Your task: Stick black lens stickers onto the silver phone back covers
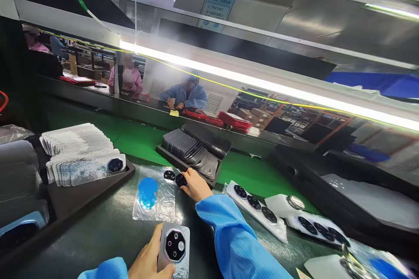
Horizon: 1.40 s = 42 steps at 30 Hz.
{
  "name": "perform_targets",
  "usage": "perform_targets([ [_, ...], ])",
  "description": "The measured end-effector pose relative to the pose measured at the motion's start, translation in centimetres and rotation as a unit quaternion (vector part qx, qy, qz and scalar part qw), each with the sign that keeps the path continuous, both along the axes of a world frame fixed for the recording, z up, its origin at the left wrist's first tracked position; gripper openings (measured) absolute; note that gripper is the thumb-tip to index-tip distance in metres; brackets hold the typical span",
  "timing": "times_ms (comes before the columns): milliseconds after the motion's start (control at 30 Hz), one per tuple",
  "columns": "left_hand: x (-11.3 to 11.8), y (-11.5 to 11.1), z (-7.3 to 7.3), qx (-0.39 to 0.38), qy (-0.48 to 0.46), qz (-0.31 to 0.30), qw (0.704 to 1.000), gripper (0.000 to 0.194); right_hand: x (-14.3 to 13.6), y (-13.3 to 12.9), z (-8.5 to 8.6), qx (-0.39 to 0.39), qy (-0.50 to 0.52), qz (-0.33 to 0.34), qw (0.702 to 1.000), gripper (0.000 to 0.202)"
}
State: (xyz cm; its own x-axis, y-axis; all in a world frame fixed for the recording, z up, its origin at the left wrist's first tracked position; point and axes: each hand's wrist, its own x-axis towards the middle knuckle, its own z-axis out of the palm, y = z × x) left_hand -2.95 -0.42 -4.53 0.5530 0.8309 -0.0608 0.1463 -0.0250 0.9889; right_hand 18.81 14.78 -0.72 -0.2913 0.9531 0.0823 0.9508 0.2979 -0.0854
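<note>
A worker in blue sleeves sits at a dark bench beside a green conveyor belt (pixel 137 139). The left hand (pixel 151 260), at the near edge, is closed around a silver phone back cover (pixel 174 249), its round black camera module facing up. The right hand (pixel 195 185) reaches farther out, fingertips resting on a round black lens ring (pixel 180 180) that lies on a clear plastic sheet (pixel 157 202); whether the fingers pinch the ring or only touch it cannot be told. A second black ring (pixel 169 175) sits just to its left on the same sheet, and a blue round film (pixel 147 192) lies at the sheet's left part.

At far left, a dark tray (pixel 85 187) holds rows of silver back covers (pixel 78 152). Beyond the right hand, a black tray (pixel 193 150) carries stacked dark parts. To the right, strips of black rings (pixel 253 204) rest in clear wrapping, near a white dispenser (pixel 284 205). Across the belt, people in blue and pink coats work at another bench.
</note>
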Motion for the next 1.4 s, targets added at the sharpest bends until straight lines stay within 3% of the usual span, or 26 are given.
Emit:
perform_targets([
  [233,0.2,-0.2,0.2,-0.019,-0.029,0.028,0.999,0.080,1.0,0.1,0.0,-0.013,0.062,0.019,0.998,0.036],
  [433,0.2,-0.1,1.0,-0.075,-0.088,0.035,0.993,0.066,2.5,0.6,0.2,-0.040,0.145,-0.018,0.988,0.031],
  [567,0.3,0.1,1.3,-0.121,-0.119,0.036,0.985,0.061,3.1,-0.1,1.3,-0.024,0.175,-0.034,0.984,0.032],
  [667,0.3,0.2,1.8,-0.153,-0.141,0.032,0.977,0.058,3.3,-2.4,2.9,0.012,0.184,-0.030,0.982,0.034],
  [767,0.3,0.4,2.4,-0.179,-0.151,0.032,0.972,0.057,3.0,-6.6,4.6,0.031,0.190,-0.015,0.981,0.035],
  [867,0.5,0.6,2.9,-0.194,-0.155,0.031,0.968,0.059,2.3,-10.9,5.3,0.041,0.215,0.036,0.975,0.034],
  [1033,1.5,1.5,3.5,-0.215,-0.154,0.015,0.964,0.059,1.7,-14.0,3.2,0.032,0.305,0.063,0.950,0.035],
  [1200,2.7,2.8,3.6,-0.217,-0.140,0.029,0.966,0.056,2.5,-13.6,0.7,0.032,0.380,0.042,0.923,0.032],
  [1400,3.2,3.4,3.5,-0.242,-0.137,0.053,0.959,0.055,3.0,-13.4,-0.1,0.050,0.407,-0.001,0.912,0.028],
])
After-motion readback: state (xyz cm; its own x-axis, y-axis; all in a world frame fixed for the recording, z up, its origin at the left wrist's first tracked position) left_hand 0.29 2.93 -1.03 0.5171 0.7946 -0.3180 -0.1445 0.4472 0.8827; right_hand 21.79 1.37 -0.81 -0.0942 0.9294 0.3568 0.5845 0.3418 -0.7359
